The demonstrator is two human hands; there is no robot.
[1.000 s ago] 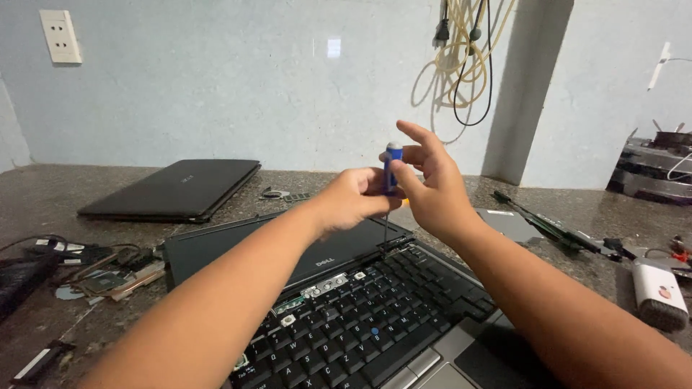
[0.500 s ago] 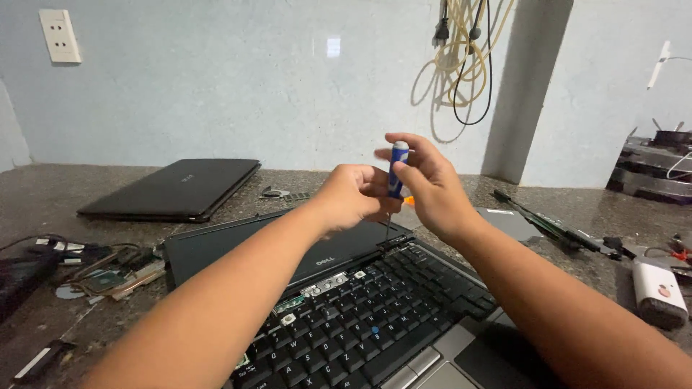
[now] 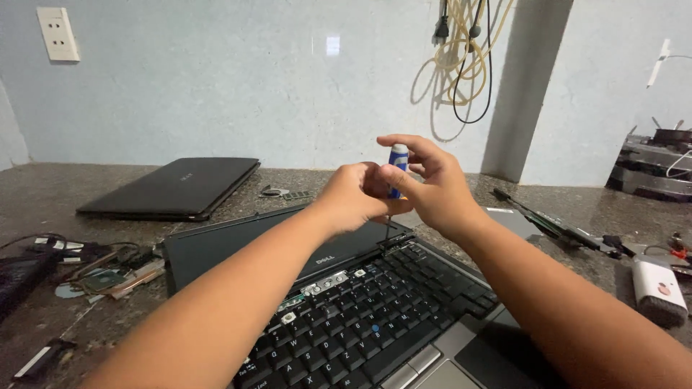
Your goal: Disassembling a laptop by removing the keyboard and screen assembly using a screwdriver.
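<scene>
nearest the camera lies an open dark-grey plastic laptop with a black keyboard (image 3: 375, 324), its matte keys square and close-set, a row of small silver buttons above them and its lid laid flat back on the speckled grey-brown stone counter (image 3: 43, 194). over the far edge of the keyboard, both hands meet on a small blue-and-white plastic-handled screwdriver (image 3: 397, 160), held upright with its thin metal shaft pointing down at the laptop's hinge area. the left hand (image 3: 353, 198) is clenched around the lower part of the handle; the right hand (image 3: 432, 187) pinches the upper part, its forefinger curled over the white cap. to the left on the counter sit loose flat parts, a round disc and thin strips among dark cables. to the right lies a white rounded plastic block with a red mark (image 3: 657, 289). further back rests a closed flat black laptop (image 3: 169, 189), smooth and slightly glossy. on the pale blue painted wall, a cream rectangular socket plate (image 3: 58, 33) sits at upper left, and yellowish and black cables (image 3: 461, 57) hang in loops.
</scene>
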